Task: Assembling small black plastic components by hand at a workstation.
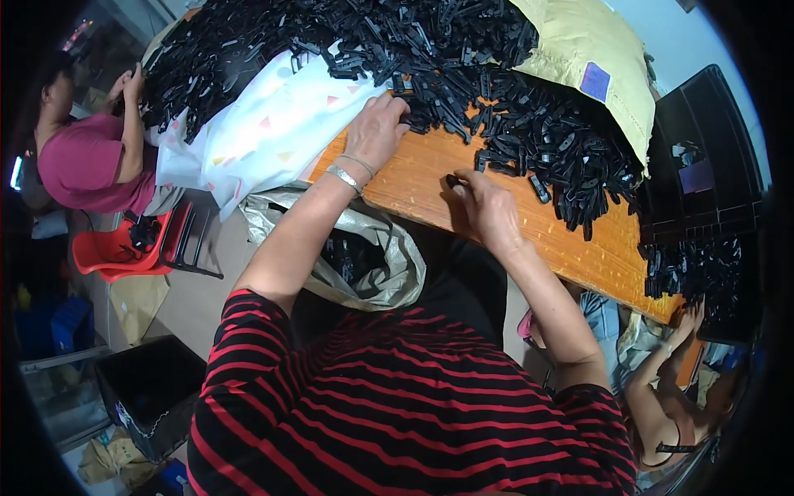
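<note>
A large heap of small, long black plastic pieces (pixel 546 132) covers the far part of the orange-brown wooden table (pixel 413 178). At the near edge of this heap, beside the white patterned plastic sheet (pixel 273 124), is my left hand (pixel 376 132). Its fingers are curled, and what they hold, if anything, is hidden. Closer to the table's front edge, my right hand (pixel 492 211) pinches a small black plastic piece (pixel 453 179) between thumb and fingers.
An open woven sack (pixel 405 269) with dark contents hangs below the table edge. A big yellowish sack (pixel 587 41) lies at the back right. One person (pixel 99 161) sits at left by a red chair (pixel 124 252); another person's hand (pixel 685 324) reaches the table's right end. A black crate (pixel 153 397) stands lower left.
</note>
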`<move>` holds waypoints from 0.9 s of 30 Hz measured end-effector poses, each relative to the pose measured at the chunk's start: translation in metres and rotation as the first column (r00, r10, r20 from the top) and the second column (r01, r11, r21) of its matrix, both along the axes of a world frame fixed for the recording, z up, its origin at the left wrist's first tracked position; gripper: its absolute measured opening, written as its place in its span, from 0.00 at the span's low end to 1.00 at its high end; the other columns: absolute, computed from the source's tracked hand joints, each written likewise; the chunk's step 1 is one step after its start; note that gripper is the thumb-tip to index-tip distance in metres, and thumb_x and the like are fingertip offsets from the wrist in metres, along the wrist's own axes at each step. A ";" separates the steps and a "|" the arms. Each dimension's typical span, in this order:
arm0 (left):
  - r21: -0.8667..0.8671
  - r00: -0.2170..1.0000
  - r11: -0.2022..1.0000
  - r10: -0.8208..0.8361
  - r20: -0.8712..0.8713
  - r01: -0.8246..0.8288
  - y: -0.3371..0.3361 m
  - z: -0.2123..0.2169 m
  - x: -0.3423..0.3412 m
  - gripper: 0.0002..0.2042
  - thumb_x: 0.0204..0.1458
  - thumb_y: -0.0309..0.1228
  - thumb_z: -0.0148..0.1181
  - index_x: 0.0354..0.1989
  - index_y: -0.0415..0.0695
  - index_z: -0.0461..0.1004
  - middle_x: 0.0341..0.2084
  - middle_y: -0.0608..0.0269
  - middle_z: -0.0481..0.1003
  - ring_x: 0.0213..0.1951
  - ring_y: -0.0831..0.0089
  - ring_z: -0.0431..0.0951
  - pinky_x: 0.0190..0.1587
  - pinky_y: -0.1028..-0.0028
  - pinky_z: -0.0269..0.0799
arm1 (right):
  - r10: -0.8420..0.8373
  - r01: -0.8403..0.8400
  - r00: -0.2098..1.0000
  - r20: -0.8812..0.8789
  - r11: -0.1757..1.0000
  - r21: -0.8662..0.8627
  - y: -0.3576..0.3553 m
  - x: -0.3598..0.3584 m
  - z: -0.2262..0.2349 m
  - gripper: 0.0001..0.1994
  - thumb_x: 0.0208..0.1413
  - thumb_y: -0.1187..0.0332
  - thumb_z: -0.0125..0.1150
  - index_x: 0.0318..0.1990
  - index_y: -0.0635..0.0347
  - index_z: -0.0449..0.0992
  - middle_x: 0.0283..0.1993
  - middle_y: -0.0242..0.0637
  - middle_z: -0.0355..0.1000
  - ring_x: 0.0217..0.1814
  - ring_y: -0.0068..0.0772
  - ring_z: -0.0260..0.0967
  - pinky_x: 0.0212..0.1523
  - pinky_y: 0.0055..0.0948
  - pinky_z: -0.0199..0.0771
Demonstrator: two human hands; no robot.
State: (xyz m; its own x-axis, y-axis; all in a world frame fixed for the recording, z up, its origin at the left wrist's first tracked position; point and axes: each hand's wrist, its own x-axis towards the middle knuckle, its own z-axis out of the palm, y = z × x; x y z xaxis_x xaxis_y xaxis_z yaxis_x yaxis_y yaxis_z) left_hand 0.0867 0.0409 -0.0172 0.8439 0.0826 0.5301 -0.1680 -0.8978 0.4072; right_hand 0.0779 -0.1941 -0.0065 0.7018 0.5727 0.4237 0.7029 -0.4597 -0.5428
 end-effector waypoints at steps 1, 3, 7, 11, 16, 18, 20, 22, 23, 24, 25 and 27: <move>0.002 1.000 1.000 0.002 -0.002 -0.002 0.000 -0.001 0.000 0.09 0.42 0.25 0.64 0.31 0.41 0.70 0.30 0.58 0.70 0.38 0.58 0.70 0.41 0.64 0.68 | 0.002 -0.002 1.000 -0.002 1.000 0.002 0.004 -0.002 0.000 0.07 0.50 0.70 0.61 0.34 0.62 0.72 0.30 0.48 0.72 0.32 0.50 0.72 0.32 0.41 0.72; 0.014 1.000 1.000 -0.007 -0.015 0.007 -0.003 -0.001 -0.001 0.09 0.41 0.24 0.64 0.31 0.42 0.70 0.29 0.58 0.70 0.38 0.58 0.71 0.40 0.64 0.68 | 0.070 -0.079 0.995 -0.070 0.989 -0.128 0.008 -0.004 0.000 0.08 0.53 0.70 0.57 0.40 0.60 0.73 0.34 0.48 0.74 0.38 0.50 0.73 0.35 0.40 0.73; 0.042 1.000 0.999 -0.006 -0.025 0.007 -0.015 0.002 -0.008 0.10 0.40 0.24 0.65 0.31 0.43 0.71 0.32 0.58 0.70 0.40 0.59 0.71 0.41 0.65 0.69 | 0.021 -0.015 0.999 0.036 0.987 -0.161 0.011 0.003 -0.013 0.04 0.53 0.71 0.57 0.33 0.60 0.71 0.30 0.45 0.71 0.32 0.51 0.71 0.32 0.42 0.72; 0.010 0.999 0.999 -0.031 -0.010 0.031 -0.020 -0.001 -0.017 0.10 0.41 0.23 0.64 0.31 0.44 0.70 0.32 0.59 0.69 0.39 0.59 0.71 0.39 0.65 0.69 | 0.006 0.002 0.998 0.061 0.991 -0.135 0.015 0.005 -0.018 0.04 0.52 0.71 0.58 0.31 0.60 0.70 0.30 0.44 0.67 0.29 0.52 0.69 0.30 0.43 0.70; -0.066 0.995 0.996 -0.045 0.093 0.051 -0.029 -0.004 -0.020 0.10 0.42 0.22 0.63 0.33 0.44 0.69 0.31 0.60 0.70 0.38 0.59 0.72 0.38 0.65 0.69 | -0.021 0.025 0.999 0.033 0.990 -0.137 0.015 0.005 -0.011 0.04 0.52 0.72 0.58 0.31 0.61 0.70 0.31 0.44 0.66 0.32 0.52 0.69 0.31 0.43 0.69; -0.083 0.998 0.995 -0.050 0.047 0.054 -0.030 -0.004 -0.017 0.11 0.42 0.22 0.62 0.34 0.44 0.69 0.32 0.60 0.70 0.39 0.59 0.72 0.39 0.65 0.69 | -0.011 0.013 1.000 0.016 0.991 -0.135 0.013 0.005 -0.009 0.04 0.52 0.72 0.57 0.32 0.61 0.71 0.32 0.44 0.67 0.33 0.52 0.69 0.32 0.43 0.69; -0.075 0.996 0.995 -0.060 0.063 0.065 -0.036 -0.005 -0.012 0.11 0.42 0.22 0.62 0.35 0.44 0.70 0.32 0.60 0.71 0.39 0.59 0.72 0.39 0.65 0.69 | -0.002 0.002 1.000 0.002 0.991 -0.131 0.011 0.005 -0.007 0.03 0.52 0.72 0.57 0.32 0.61 0.71 0.32 0.44 0.67 0.34 0.51 0.69 0.33 0.43 0.69; -0.067 0.994 0.995 -0.071 0.079 0.076 -0.038 -0.007 -0.011 0.11 0.42 0.22 0.62 0.35 0.44 0.70 0.32 0.60 0.71 0.39 0.59 0.72 0.39 0.65 0.70 | -0.032 0.030 0.999 -0.022 0.993 -0.111 0.011 0.005 -0.006 0.03 0.53 0.72 0.57 0.34 0.61 0.72 0.33 0.44 0.67 0.35 0.52 0.69 0.33 0.42 0.69; -0.069 0.995 0.995 -0.070 0.069 0.075 -0.039 -0.007 -0.010 0.11 0.42 0.22 0.62 0.35 0.44 0.70 0.32 0.60 0.71 0.39 0.59 0.73 0.39 0.66 0.70 | -0.035 0.032 0.999 -0.024 0.993 -0.112 0.010 0.005 -0.004 0.03 0.53 0.72 0.57 0.34 0.61 0.72 0.33 0.44 0.67 0.35 0.52 0.69 0.33 0.42 0.69; -0.071 0.996 0.995 -0.068 0.058 0.073 -0.041 -0.008 -0.010 0.10 0.42 0.22 0.62 0.34 0.44 0.71 0.32 0.60 0.71 0.39 0.60 0.73 0.39 0.66 0.70 | -0.035 0.032 0.999 -0.030 0.994 -0.101 0.009 0.004 -0.003 0.03 0.53 0.72 0.57 0.34 0.61 0.73 0.33 0.44 0.67 0.35 0.51 0.69 0.34 0.41 0.69; -0.073 0.996 0.995 -0.071 0.057 0.075 -0.039 -0.008 -0.009 0.10 0.42 0.22 0.62 0.34 0.44 0.71 0.32 0.60 0.71 0.39 0.60 0.73 0.39 0.66 0.70 | -0.035 0.032 0.999 -0.036 0.995 -0.090 0.009 0.004 -0.002 0.03 0.53 0.72 0.57 0.35 0.61 0.73 0.33 0.44 0.68 0.35 0.51 0.69 0.34 0.41 0.70; -0.022 0.992 0.993 -0.118 0.031 0.119 -0.034 -0.009 -0.010 0.09 0.43 0.22 0.61 0.33 0.44 0.72 0.32 0.60 0.70 0.39 0.60 0.73 0.39 0.66 0.70 | -0.041 0.038 0.998 -0.047 0.996 -0.075 0.006 0.006 -0.003 0.03 0.53 0.72 0.57 0.34 0.61 0.73 0.33 0.44 0.68 0.36 0.51 0.70 0.34 0.40 0.70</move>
State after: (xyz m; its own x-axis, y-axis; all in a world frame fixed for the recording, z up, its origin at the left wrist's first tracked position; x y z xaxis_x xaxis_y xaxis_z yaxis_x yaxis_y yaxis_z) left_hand 0.0768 0.0073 -0.0262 0.8324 -0.0044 0.5542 -0.2851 -0.8609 0.4214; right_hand 0.0841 -0.1883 -0.0096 0.7433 0.5724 0.3462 0.6569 -0.5267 -0.5395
